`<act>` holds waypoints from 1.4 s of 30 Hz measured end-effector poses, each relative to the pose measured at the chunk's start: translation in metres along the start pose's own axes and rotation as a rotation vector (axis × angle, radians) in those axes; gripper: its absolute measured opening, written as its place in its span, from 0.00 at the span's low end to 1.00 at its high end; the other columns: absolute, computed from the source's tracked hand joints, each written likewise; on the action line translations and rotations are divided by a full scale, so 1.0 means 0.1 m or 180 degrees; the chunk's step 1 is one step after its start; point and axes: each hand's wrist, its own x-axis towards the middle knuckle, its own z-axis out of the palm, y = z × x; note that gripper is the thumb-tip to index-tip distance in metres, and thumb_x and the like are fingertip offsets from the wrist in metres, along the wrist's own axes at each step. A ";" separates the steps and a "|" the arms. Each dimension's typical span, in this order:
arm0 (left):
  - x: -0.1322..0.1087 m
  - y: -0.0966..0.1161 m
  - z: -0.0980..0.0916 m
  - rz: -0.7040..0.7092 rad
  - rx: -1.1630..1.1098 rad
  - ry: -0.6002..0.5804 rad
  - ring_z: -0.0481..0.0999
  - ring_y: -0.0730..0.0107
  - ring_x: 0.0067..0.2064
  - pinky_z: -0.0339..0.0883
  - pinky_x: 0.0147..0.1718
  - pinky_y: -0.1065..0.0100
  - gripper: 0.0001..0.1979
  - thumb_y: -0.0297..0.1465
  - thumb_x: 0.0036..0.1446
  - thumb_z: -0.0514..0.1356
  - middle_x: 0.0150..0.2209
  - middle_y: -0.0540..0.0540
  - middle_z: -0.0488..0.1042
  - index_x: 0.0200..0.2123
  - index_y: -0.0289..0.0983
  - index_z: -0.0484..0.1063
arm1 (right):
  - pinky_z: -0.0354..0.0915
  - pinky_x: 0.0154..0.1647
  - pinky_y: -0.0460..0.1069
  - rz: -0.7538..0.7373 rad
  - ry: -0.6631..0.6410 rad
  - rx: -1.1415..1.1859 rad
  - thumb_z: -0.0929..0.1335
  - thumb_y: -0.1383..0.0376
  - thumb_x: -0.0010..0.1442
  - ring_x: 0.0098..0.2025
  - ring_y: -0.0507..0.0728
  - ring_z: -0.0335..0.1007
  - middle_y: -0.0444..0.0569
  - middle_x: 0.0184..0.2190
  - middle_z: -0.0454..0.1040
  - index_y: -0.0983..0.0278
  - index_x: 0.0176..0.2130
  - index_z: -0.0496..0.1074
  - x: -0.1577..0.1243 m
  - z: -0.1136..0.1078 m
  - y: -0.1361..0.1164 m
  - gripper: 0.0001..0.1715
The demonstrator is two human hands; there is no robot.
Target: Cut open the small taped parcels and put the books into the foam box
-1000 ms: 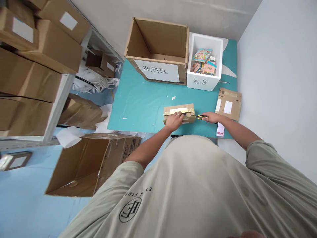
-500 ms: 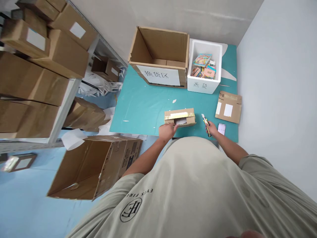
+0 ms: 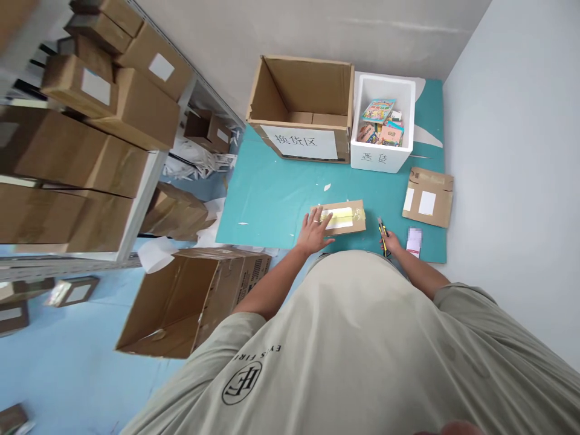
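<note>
A small taped cardboard parcel [image 3: 344, 216] with a white label lies flat on the teal table [image 3: 272, 199]. My left hand [image 3: 312, 231] rests on its left end, fingers spread. My right hand [image 3: 390, 242] is closed around a yellow-and-black utility knife [image 3: 383, 232] just right of the parcel, near the table's front edge. My torso hides the front edge below both hands.
A large open carton [image 3: 302, 109] with a paper sign and a white foam box [image 3: 383, 121] of colourful packs stand at the back. A flat cardboard piece [image 3: 428, 197] and a small slip [image 3: 414, 240] lie right. Shelves of boxes [image 3: 90, 121] are left; an open carton [image 3: 190, 302] lies on the floor.
The parcel has been turned from its side to lie flat, label up. My left hand moved back onto it. My right hand drew the knife away toward the table's front edge.
</note>
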 end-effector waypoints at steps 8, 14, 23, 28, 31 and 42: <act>0.52 -0.16 0.07 -0.0055 0.0029 -0.0495 0.44 0.20 0.90 0.55 0.81 0.27 0.70 0.44 0.55 0.82 0.89 0.22 0.49 0.92 0.44 0.48 | 0.73 0.27 0.44 0.0115 0.0040 0.0308 0.69 0.52 0.86 0.25 0.52 0.73 0.38 0.28 0.74 0.56 0.50 0.69 -0.05 0.09 0.02 0.12; 0.68 -0.37 0.01 0.0220 -0.0179 -0.0430 0.55 0.25 0.86 0.71 0.75 0.43 0.70 0.46 0.50 0.83 0.85 0.25 0.57 0.90 0.45 0.54 | 0.73 0.26 0.44 0.0249 0.0092 0.0805 0.69 0.57 0.84 0.24 0.51 0.73 0.38 0.29 0.77 0.56 0.51 0.69 -0.13 0.15 0.05 0.07; 1.32 -1.05 -0.17 -0.0565 -0.2022 -0.1625 0.88 0.41 0.60 0.86 0.56 0.54 0.60 0.51 0.42 0.84 0.63 0.37 0.86 0.77 0.42 0.71 | 0.73 0.24 0.44 0.0326 0.0125 0.1434 0.70 0.61 0.83 0.23 0.51 0.75 0.39 0.30 0.80 0.57 0.48 0.67 -0.28 0.31 0.09 0.07; 1.22 -1.30 0.00 -0.1534 -0.2313 -0.0663 0.88 0.39 0.63 0.84 0.57 0.53 0.46 0.56 0.53 0.82 0.62 0.29 0.87 0.66 0.37 0.77 | 0.76 0.25 0.45 0.0357 0.0101 0.1547 0.73 0.59 0.82 0.26 0.52 0.79 0.42 0.35 0.84 0.57 0.49 0.68 -0.40 0.45 0.09 0.10; 1.03 -1.19 0.10 -0.1671 -0.1875 0.0246 0.77 0.32 0.76 0.73 0.74 0.43 0.39 0.54 0.70 0.70 0.74 0.20 0.77 0.72 0.33 0.75 | 0.75 0.24 0.44 0.0392 0.0114 0.1586 0.71 0.62 0.83 0.26 0.52 0.80 0.43 0.36 0.85 0.57 0.50 0.69 -0.49 0.55 0.08 0.06; 0.24 -0.70 0.57 -0.1468 -0.2853 0.0592 0.56 0.28 0.88 0.61 0.83 0.36 0.57 0.60 0.68 0.72 0.85 0.21 0.58 0.84 0.36 0.56 | 0.81 0.31 0.46 -0.0146 0.0778 0.1862 0.74 0.53 0.77 0.41 0.55 0.86 0.42 0.45 0.82 0.54 0.48 0.67 -0.44 0.73 -0.27 0.14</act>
